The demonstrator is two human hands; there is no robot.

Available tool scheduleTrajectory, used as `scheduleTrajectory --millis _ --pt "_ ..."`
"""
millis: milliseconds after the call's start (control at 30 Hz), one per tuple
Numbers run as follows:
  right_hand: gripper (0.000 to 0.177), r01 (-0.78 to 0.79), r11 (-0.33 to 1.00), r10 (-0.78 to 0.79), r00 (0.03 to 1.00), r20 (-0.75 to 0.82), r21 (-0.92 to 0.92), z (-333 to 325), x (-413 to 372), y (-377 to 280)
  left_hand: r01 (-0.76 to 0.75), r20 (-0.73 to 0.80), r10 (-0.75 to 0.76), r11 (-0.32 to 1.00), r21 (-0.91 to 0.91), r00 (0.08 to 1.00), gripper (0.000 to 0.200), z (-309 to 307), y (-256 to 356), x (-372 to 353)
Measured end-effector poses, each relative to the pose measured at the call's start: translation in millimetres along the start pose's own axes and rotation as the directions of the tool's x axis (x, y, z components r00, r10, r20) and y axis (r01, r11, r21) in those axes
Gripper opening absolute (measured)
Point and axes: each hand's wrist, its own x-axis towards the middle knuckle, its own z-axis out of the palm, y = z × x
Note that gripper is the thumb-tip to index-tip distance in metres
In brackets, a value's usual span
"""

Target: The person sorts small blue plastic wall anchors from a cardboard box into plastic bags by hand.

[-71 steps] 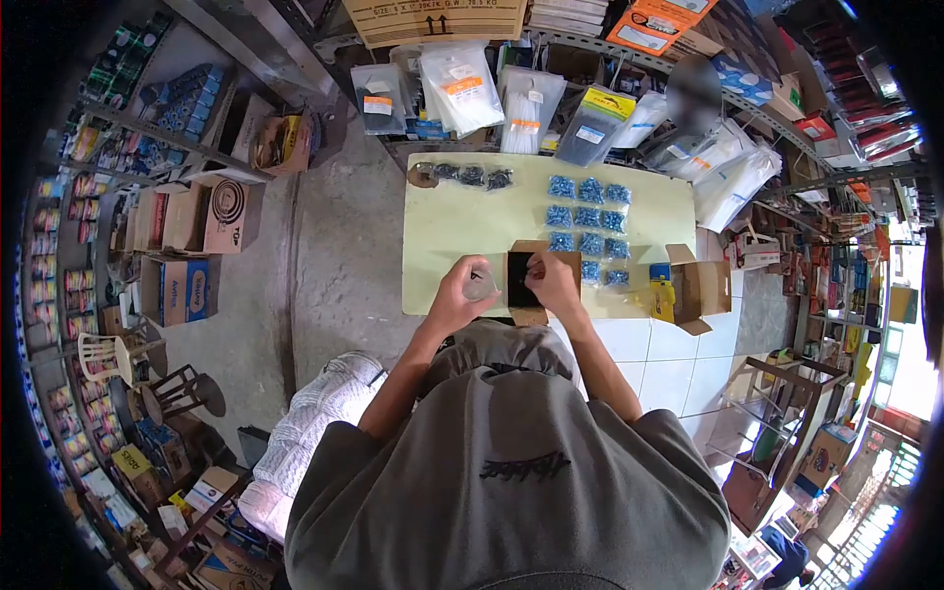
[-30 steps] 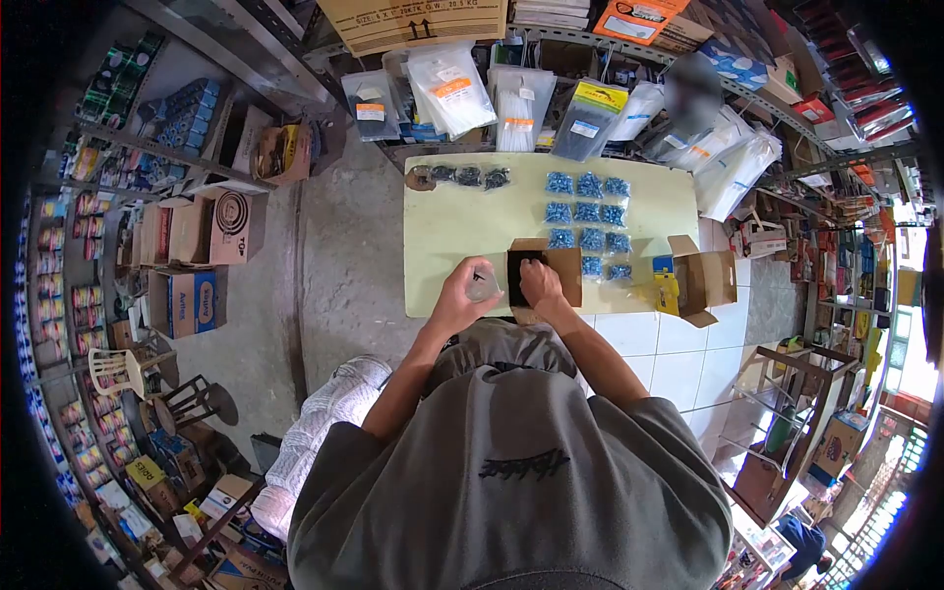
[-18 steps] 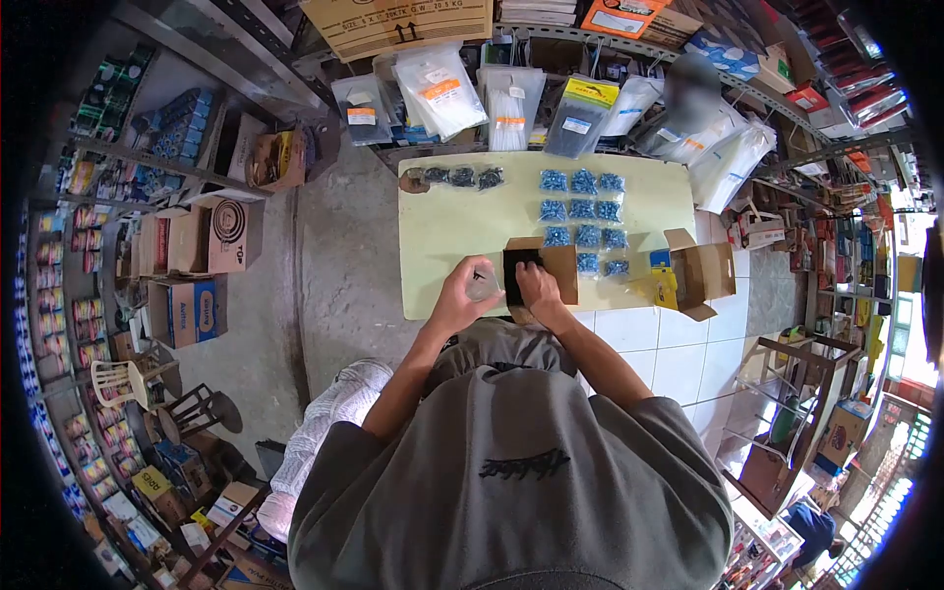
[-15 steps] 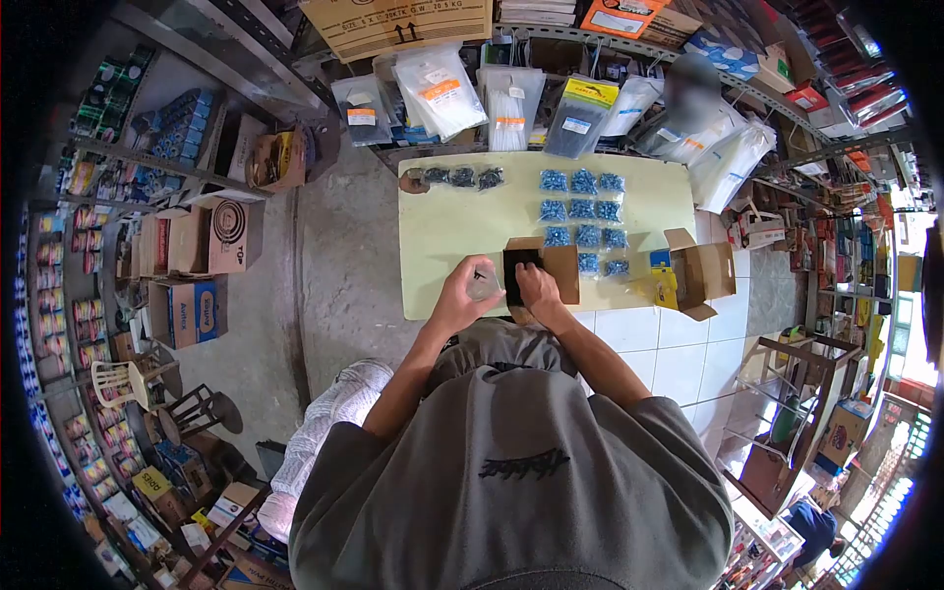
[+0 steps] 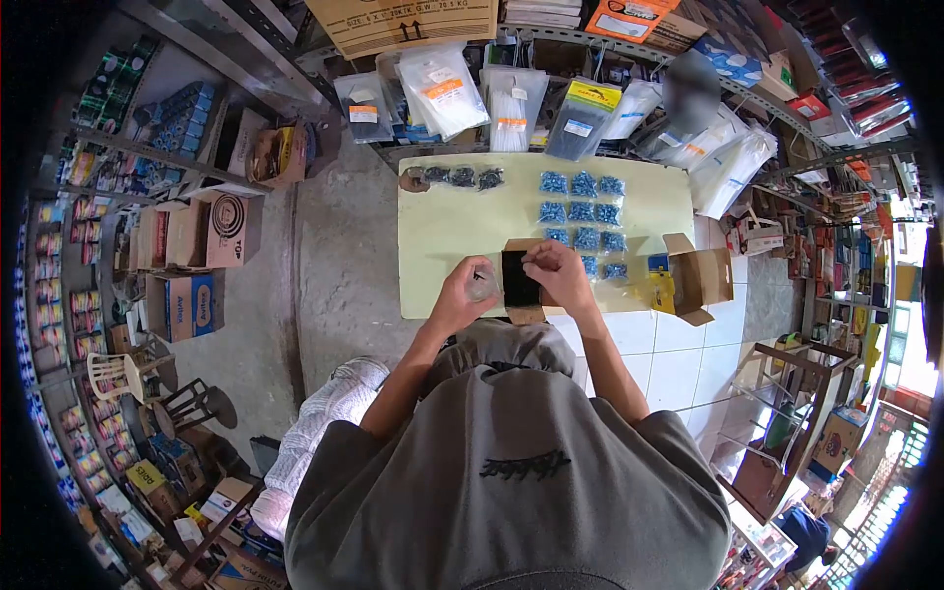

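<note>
An open cardboard box (image 5: pixel 521 313) with a dark inside sits at the near edge of the pale yellow table (image 5: pixel 452 231). My left hand (image 5: pixel 460 295) holds a small clear plastic bag (image 5: pixel 483 284) just left of the box. My right hand (image 5: pixel 559 272) hovers over the box's right flap, fingers pinched together; what is between them is too small to tell. Several small bags of blue parts (image 5: pixel 584 212) lie in rows beyond the box.
Three dark bagged items (image 5: pixel 462 177) lie at the table's far left. A second open carton (image 5: pixel 700 278) and a yellow pack (image 5: pixel 662 287) are at the right edge. Hanging bags of cable ties (image 5: pixel 447 87), boxes and stocked shelves surround the table.
My right hand has come up out of the dark box and shifted right over its flap. My left hand has stayed put with the clear bag.
</note>
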Motion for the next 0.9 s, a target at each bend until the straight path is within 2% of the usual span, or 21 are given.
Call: scheduleTrajectory --millis 67,167,200,267,333,400,467,533,600,633,667,700,733,767,800,833,867,900 --pt "0.017 0.01 0.984 -0.015 1.0 0.026 0.178 4 -8 -22 0.01 0.026 -0.01 1.0 -0.01 1.0 0.048 3 0 1" --pt "0.018 0.027 0.975 -0.043 0.997 0.068 0.219 14 -18 -47 -0.015 0.015 0.016 0.998 -0.056 1.0 0.049 7 5 3" --pt "0.018 0.028 0.975 -0.043 0.997 0.066 0.219 16 -19 -50 -0.02 0.013 0.02 1.0 -0.023 1.0 0.049 8 7 4" --pt "0.021 0.047 0.998 -0.052 0.991 0.122 0.044 19 -21 -53 -0.025 0.012 0.025 1.0 0.008 1.0 0.05 10 5 6" --pt "0.021 0.093 0.995 -0.096 0.99 0.099 0.036 18 -19 -51 -0.002 0.024 0.004 0.995 -0.102 1.0 0.05 11 4 8" --pt "0.022 0.137 0.99 -0.139 0.987 0.082 0.029 16 -13 -45 -0.005 0.016 0.006 0.999 -0.049 1.0 0.05 8 9 7" --pt "0.019 0.058 0.989 -0.053 0.998 -0.044 0.138 6 0 -28 -0.008 0.009 0.008 1.0 0.006 1.0 0.05 5 9 5" --pt "0.018 0.079 0.994 -0.079 0.997 -0.007 0.079 1 13 0 -0.043 0.006 0.043 0.996 -0.082 0.999 0.049 3 6 3" --pt "0.021 -0.148 0.904 0.096 0.985 0.146 0.402 2 20 21 -0.034 -0.001 0.034 0.998 -0.06 0.999 0.048 1 8 0" --pt "0.021 -0.147 0.904 0.094 0.985 0.147 0.402 3 24 34 -0.025 -0.01 0.024 0.999 -0.038 1.0 0.047 0 9 -1" --pt "0.024 -0.119 0.978 0.088 0.98 0.179 0.171 4 28 48 -0.023 -0.012 0.023 0.999 -0.037 1.0 0.047 -2 7 -3" --pt "0.027 -0.074 0.995 0.087 0.974 0.21 -0.07 5 32 61 -0.011 -0.024 0.011 0.999 -0.041 1.0 0.047 -3 5 -3" --pt "0.027 -0.074 0.995 0.088 0.974 0.211 -0.07 7 32 68 0.001 -0.033 -0.002 0.999 -0.047 0.999 0.047 -4 4 -4" --pt "0.033 0.108 0.929 -0.03 0.976 0.217 -0.355 10 30 75 0.001 -0.033 -0.002 0.999 -0.048 0.999 0.047 -4 3 -5" --pt "0.04 0.271 0.752 -0.139 0.957 0.256 -0.601 14 28 83 0.011 -0.044 -0.013 0.998 -0.055 0.999 0.047 -4 3 -5" --pt "0.047 0.266 0.671 -0.176 0.964 0.2 -0.692 27 27 95 0.021 -0.056 -0.025 0.998 -0.061 0.998 0.046 -4 2 -7" --pt "0.047 0.267 0.671 -0.177 0.964 0.201 -0.691 36 25 101 0.022 -0.057 -0.025 0.998 -0.06 0.998 0.046 -4 2 -7" --pt "0.04 0.244 0.541 -0.182 0.968 0.171 -0.805 44 23 106 0.025 -0.059 -0.029 0.998 -0.061 0.998 0.047 -5 2 -8"
